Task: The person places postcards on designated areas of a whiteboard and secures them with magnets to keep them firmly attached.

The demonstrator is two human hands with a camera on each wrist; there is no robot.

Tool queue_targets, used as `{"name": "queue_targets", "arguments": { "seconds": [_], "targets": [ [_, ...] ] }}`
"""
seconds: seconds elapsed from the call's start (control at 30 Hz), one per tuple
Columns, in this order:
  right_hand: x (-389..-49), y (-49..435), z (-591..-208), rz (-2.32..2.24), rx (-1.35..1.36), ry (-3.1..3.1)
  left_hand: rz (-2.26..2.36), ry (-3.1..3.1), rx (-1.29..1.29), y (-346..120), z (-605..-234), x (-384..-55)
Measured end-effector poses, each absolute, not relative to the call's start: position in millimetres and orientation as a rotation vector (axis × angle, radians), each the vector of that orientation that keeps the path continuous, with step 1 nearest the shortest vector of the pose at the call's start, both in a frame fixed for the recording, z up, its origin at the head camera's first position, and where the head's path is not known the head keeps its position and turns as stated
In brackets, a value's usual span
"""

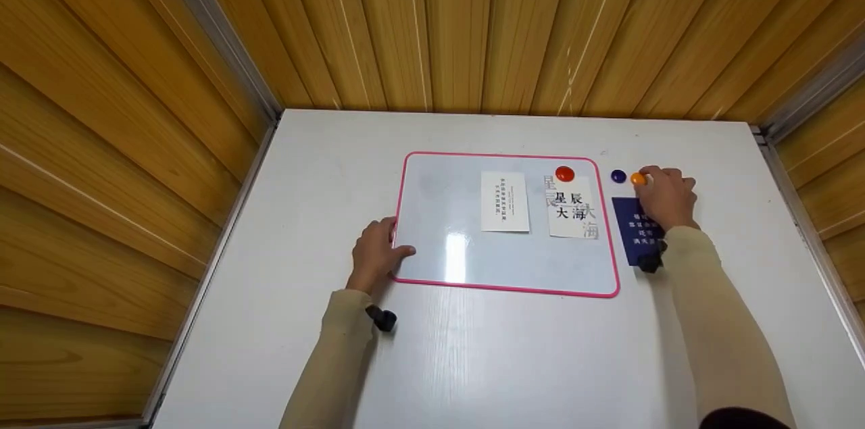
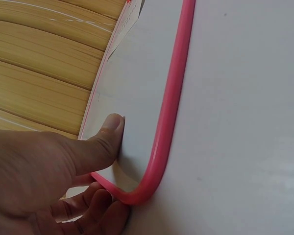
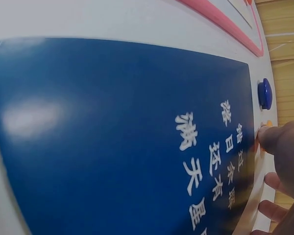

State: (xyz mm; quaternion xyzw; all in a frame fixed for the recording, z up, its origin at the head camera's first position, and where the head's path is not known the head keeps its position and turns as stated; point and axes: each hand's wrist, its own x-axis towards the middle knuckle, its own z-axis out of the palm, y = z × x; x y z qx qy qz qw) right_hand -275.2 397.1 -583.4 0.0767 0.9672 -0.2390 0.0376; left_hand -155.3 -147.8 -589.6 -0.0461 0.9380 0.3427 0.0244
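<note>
A whiteboard (image 1: 432, 213) with a pink frame lies on the table. My left hand (image 1: 378, 253) grips its left edge, the thumb on the white face and the fingers curled at the outer side, as the left wrist view shows up close. A white card (image 1: 505, 203) lies on the board. To its right, a red round magnet (image 1: 565, 174) sits at the top of a second printed card (image 1: 569, 216). Beyond the board's right edge, my right hand (image 1: 668, 199) pinches an orange round magnet (image 1: 638, 179). Beside that is a dark blue magnet (image 1: 618, 176).
A dark blue card (image 3: 117, 127) with white characters lies right of the board, partly under my right hand and wrist in the head view. The white table (image 1: 513, 355) meets wood-patterned panels (image 1: 459, 23) at the back and sides.
</note>
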Motion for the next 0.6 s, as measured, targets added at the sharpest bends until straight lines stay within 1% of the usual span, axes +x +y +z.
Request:
{"name": "queue_targets", "arguments": {
  "seconds": [0.6],
  "targets": [
    [-275.2, 396.0, -581.9, -0.752, 0.285, 2.922, 1.071, 2.897, -0.169, -146.0, -589.2, -155.5]
  ]
}}
